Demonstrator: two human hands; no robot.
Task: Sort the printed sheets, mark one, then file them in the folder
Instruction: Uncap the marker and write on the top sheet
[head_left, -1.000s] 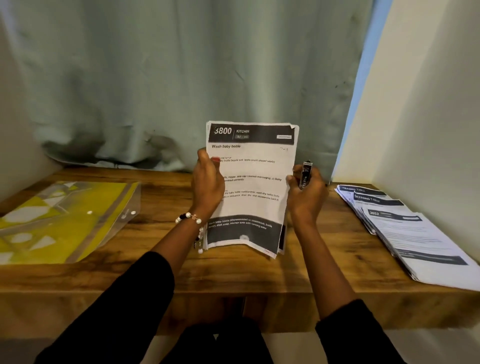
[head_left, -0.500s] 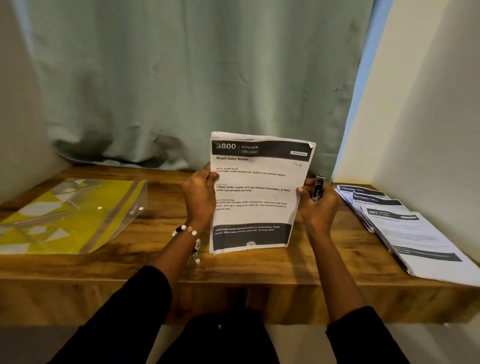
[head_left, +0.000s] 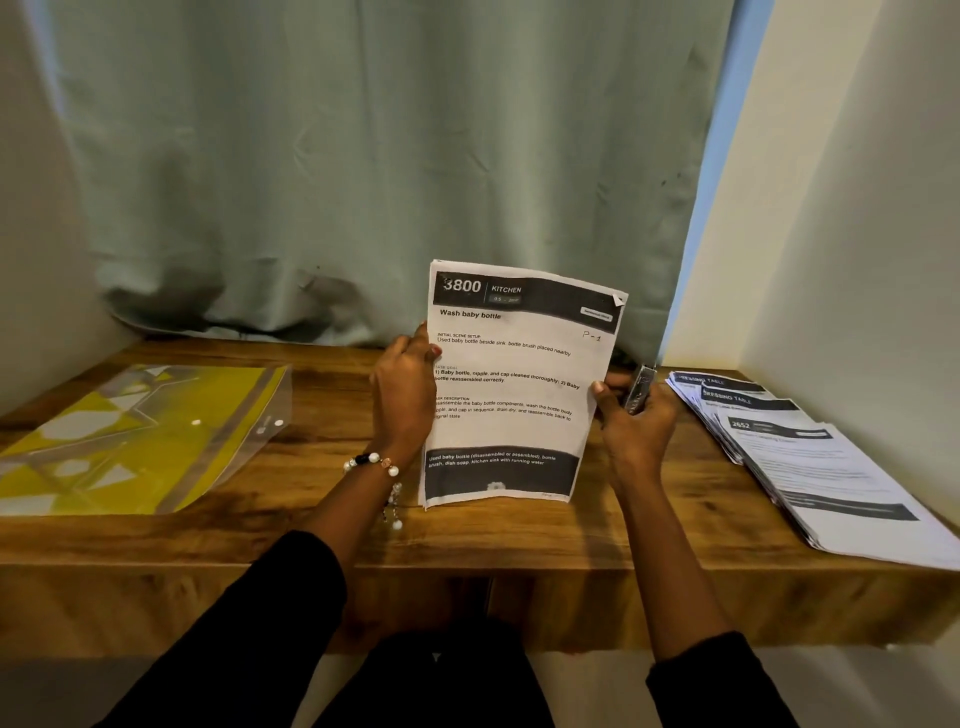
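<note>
A small stack of printed sheets (head_left: 519, 415) stands upright on its bottom edge on the wooden desk (head_left: 311, 540). The front sheet reads "3800 KITCHEN, Wash baby bottle" and carries a handwritten "P-1" near its top right. My left hand (head_left: 402, 395) grips the stack's left edge. My right hand (head_left: 631, 423) holds the right edge with the thumb and also holds a dark pen (head_left: 639, 389) in its fingers. A clear and yellow plastic folder (head_left: 130, 441) lies flat at the desk's left.
A fanned pile of more printed sheets (head_left: 831, 467) lies on the desk's right end, against the white wall. A pale green curtain (head_left: 363, 156) hangs behind the desk. The desk's front edge runs just before my forearms.
The stack has come down from a slight tilt in the air to stand squared on the desk, a little to the right. Both hands kept their hold.
</note>
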